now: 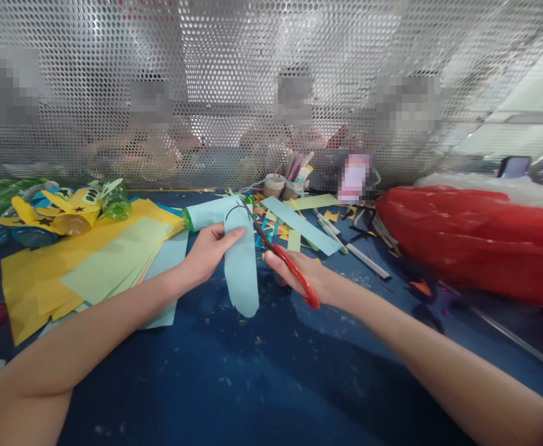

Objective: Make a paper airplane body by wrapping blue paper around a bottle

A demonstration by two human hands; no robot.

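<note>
A dark blue table, speckled with paper scraps, runs to a shiny perforated metal screen along the far side, with blurred people sitting behind it. Near the middle, the left hand pinches a light blue paper piece with a rounded lower end, thumb lying on its face. The right hand is closed through the red handles of scissors, whose blades meet the paper's upper edge. Flat yellow and pale green paper sheets lie to the left, a glossy, crumpled red plastic bag to the right.
</note>
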